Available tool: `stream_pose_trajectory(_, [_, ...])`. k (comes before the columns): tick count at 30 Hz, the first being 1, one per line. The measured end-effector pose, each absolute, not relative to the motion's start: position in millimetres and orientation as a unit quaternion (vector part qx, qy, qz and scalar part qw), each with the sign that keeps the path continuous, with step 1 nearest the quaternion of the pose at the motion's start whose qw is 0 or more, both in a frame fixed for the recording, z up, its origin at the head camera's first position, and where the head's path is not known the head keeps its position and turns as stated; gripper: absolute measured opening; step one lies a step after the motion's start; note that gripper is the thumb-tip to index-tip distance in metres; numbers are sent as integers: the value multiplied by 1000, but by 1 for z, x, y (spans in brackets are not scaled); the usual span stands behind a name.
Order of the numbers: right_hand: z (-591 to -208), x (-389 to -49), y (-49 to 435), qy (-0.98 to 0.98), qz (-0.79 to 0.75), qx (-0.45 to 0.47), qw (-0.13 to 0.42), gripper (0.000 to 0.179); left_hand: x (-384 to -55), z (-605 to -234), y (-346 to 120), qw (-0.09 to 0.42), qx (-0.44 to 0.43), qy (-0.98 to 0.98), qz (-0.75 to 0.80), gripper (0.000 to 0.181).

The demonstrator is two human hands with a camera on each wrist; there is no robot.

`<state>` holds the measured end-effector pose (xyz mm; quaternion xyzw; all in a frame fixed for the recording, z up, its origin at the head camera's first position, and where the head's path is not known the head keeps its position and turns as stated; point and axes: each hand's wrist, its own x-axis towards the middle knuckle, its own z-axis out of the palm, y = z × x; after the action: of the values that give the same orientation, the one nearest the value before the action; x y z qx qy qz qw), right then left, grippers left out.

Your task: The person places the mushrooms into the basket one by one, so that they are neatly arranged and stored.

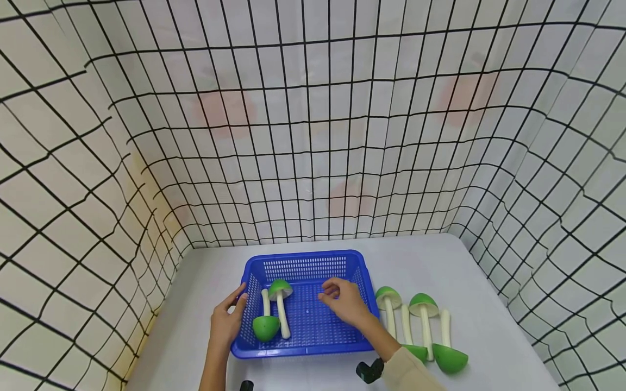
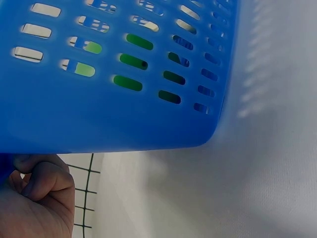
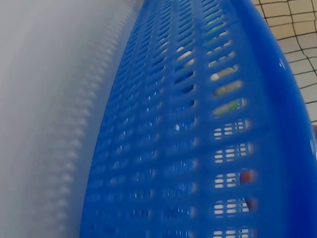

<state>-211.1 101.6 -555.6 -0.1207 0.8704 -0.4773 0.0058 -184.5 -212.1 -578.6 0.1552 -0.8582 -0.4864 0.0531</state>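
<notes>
A blue slotted plastic basket [image 1: 305, 350] stands on the white table. My left hand [image 1: 226, 320] grips its left rim between thumb and fingers; the left wrist view has those curled fingers [image 2: 47, 181] against the rim. Inside, on the left, two toy mushrooms with green caps and white stems lie side by side: one mushroom [image 1: 281, 296] has its cap at the far end, the other mushroom [image 1: 266, 327] its cap at the near end. Over the basket's right half hovers my right hand [image 1: 346, 301], fingers loosely bent, holding nothing. In the right wrist view the basket wall [image 3: 163, 129] hides most of it.
Several more green-capped mushrooms [image 1: 424, 307] lie in a row right of the basket, caps alternating far and near. Black wire mesh [image 1: 313, 163] walls the table [image 1: 406, 250] at the back and both sides. A black device [image 1: 370, 371] sits at my right wrist.
</notes>
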Motion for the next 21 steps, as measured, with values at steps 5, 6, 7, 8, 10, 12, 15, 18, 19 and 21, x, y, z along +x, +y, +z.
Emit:
stream_pose_trajectory(5, [-551, -208, 109, 870, -479, -118, -3, 22, -185, -577, -211, 47, 161, -857, -488, 48])
stream_pose_trajectory(6, [-550, -208, 111, 869, -481, -116, -5, 22, -185, -576, -211, 45, 162, -857, -487, 48])
stream_pose_trajectory(7, [-548, -207, 112, 869, -481, -113, -9, 22, -185, -576, -211, 45, 163, -857, -486, 48])
stream_pose_trajectory(8, [-547, -206, 114, 869, -481, -112, -15, 22, -185, -576, -211, 44, 164, -858, -485, 48])
stream_pose_trajectory(10, [-546, -205, 117, 869, -484, -102, -19, 21, -185, -576, -211, 42, 166, -859, -483, 49])
stream_pose_trajectory(12, [-544, -205, 121, 868, -486, -99, -30, 21, -185, -577, -211, 41, 168, -860, -481, 49])
stream_pose_trajectory(15, [-541, -203, 126, 864, -493, -95, -39, 21, -186, -578, -211, 41, 169, -860, -480, 49])
stream_pose_trajectory(18, [-536, -200, 133, 861, -498, -97, -44, 21, -185, -579, -212, 46, 164, -859, -483, 50])
stream_pose_trajectory(19, [-535, -199, 135, 861, -498, -97, -43, 20, -185, -578, -212, 48, 163, -858, -484, 50])
stream_pose_trajectory(21, [-533, -199, 140, 861, -498, -96, -41, 20, -185, -578, -212, 51, 158, -858, -486, 51])
